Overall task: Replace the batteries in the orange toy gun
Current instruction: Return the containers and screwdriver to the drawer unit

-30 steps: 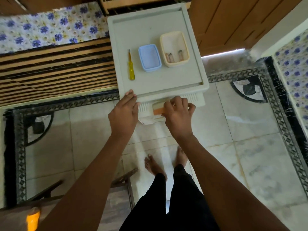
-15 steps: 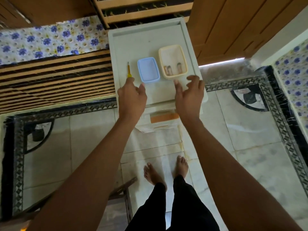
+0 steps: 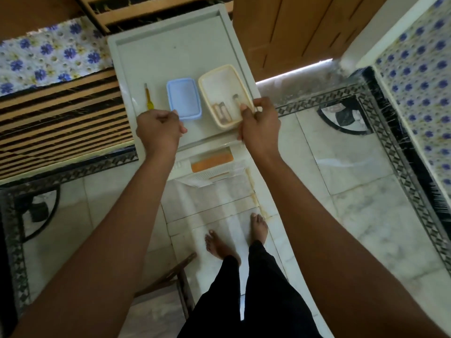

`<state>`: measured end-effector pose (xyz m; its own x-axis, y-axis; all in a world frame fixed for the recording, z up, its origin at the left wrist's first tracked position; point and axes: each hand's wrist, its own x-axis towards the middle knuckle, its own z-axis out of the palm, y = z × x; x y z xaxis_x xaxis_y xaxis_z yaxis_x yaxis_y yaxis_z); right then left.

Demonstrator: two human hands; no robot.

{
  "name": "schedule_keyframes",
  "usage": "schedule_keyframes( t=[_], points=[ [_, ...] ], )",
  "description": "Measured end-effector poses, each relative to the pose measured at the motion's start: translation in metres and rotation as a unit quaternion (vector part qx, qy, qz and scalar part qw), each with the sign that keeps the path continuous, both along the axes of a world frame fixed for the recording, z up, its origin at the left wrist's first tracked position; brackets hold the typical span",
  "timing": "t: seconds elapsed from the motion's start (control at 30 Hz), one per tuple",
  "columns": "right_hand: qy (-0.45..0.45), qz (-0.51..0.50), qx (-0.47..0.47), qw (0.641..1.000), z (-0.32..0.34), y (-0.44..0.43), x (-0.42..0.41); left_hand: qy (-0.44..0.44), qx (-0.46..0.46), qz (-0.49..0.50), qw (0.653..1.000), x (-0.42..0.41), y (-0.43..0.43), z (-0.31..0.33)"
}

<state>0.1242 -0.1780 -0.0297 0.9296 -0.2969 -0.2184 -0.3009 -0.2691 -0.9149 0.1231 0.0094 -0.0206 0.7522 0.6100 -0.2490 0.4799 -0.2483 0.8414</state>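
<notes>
- Orange toy gun [image 3: 211, 162] lies in the open drawer [image 3: 181, 164] under the tabletop — both hands have left it.
- Left hand [image 3: 159, 131] is curled beside the screwdriver [image 3: 148, 97]; I cannot tell if it grips anything.
- Right hand [image 3: 260, 125] now pinches the cream box [image 3: 219, 81] rim — the batteries [image 3: 223, 112] inside are probably next.

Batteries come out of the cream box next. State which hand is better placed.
Right. The right hand pinches the rim of the cream box, thumb beside the batteries inside. The left hand sits curled near the blue lid, apart from the box.
</notes>
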Motion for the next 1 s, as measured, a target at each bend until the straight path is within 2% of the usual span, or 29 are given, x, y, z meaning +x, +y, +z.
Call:
schedule_keyframes(
  t=[0.23, 0.37, 0.47, 0.6, 0.87, 0.93, 1.0],
  points=[
    [0.021, -0.055, 0.041, 0.997, 0.01, -0.049, -0.124, -0.031, -0.079, -0.054, 0.995, -0.117, -0.028, 0.011],
    [0.08, -0.103, 0.053, 0.99, -0.013, -0.064, -0.177, 0.013, -0.121, -0.073, 0.99, -0.182, -0.048, -0.007],
    [0.117, -0.115, 0.023, 0.986, -0.041, -0.065, -0.192, 0.089, -0.173, -0.047, 0.98, -0.204, -0.055, -0.041],
    [0.163, -0.121, 0.019, 0.979, -0.093, -0.056, -0.184, 0.152, -0.224, 0.023, 0.962, -0.194, -0.052, -0.094],
    [0.191, -0.117, 0.075, 0.972, -0.185, -0.012, -0.097, 0.147, -0.202, 0.088, 0.964, -0.105, -0.029, -0.169],
    [0.192, -0.117, 0.089, 0.97, -0.201, -0.002, -0.07, 0.138, -0.212, 0.107, 0.961, -0.083, -0.024, -0.184],
    [0.191, -0.125, 0.098, 0.969, -0.209, 0.004, -0.051, 0.153, -0.244, 0.087, 0.954, -0.066, -0.019, -0.197]
  ],
)
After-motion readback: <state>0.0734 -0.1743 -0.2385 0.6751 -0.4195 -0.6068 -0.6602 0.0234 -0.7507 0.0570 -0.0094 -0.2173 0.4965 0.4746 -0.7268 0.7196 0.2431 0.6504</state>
